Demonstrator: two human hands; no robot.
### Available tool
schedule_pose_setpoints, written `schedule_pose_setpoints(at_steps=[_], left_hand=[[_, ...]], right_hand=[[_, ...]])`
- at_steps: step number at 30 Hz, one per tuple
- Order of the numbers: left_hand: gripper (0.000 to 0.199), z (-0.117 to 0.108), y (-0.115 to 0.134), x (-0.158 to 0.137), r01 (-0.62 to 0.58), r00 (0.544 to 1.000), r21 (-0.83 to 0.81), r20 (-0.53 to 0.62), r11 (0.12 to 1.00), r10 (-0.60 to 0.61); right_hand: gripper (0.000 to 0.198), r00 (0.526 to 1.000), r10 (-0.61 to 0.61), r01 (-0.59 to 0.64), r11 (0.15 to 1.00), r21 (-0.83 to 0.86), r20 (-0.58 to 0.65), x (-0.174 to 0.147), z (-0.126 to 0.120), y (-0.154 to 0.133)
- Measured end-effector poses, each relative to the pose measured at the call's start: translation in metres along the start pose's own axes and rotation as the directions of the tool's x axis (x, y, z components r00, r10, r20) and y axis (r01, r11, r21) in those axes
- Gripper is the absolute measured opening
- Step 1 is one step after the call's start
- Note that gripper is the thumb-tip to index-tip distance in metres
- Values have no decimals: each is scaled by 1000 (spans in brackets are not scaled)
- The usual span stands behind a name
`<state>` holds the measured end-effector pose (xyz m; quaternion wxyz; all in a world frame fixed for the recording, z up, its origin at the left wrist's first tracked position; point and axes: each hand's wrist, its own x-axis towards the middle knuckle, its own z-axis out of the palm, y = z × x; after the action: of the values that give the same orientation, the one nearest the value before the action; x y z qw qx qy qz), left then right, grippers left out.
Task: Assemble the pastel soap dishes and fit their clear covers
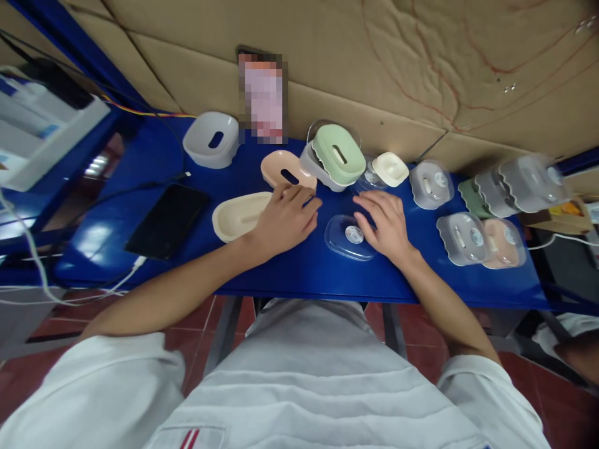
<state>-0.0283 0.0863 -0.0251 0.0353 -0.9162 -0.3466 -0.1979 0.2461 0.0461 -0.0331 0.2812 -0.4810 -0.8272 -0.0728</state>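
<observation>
My left hand [287, 218] hovers at the front edge of a peach oval dish [272, 163] with a dark slot; its fingers are bent and a little apart, and contact with the dish is hard to tell. Partly under that wrist lies a cream oval dish [229, 218]. My right hand [386, 224] is open, fingers stretched, at the right edge of a clear plastic lid [339, 237] with a round sticker. Nothing shows in its grasp. Beyond the hands, a green wavy-edged dish [344, 156] sits tilted on a grey box, with a small cream dish [390, 169] to its right.
A pale grey box [213, 140] stands back left. A dark phone [167, 221] and cables lie left. Several lidded soap boxes [463, 238] crowd the right end of the blue table [290, 274]. A cardboard wall [327, 62] closes the back; a blurred phone-like screen [264, 93] leans there.
</observation>
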Motion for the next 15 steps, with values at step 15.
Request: schedule_pose_setpoints(at_steps=[15], left_hand=[[47,-3,-30,4,56,987,-241,161,969,-17]], right_hand=[[41,996,75,-76,997,18,45,15,9,-5]])
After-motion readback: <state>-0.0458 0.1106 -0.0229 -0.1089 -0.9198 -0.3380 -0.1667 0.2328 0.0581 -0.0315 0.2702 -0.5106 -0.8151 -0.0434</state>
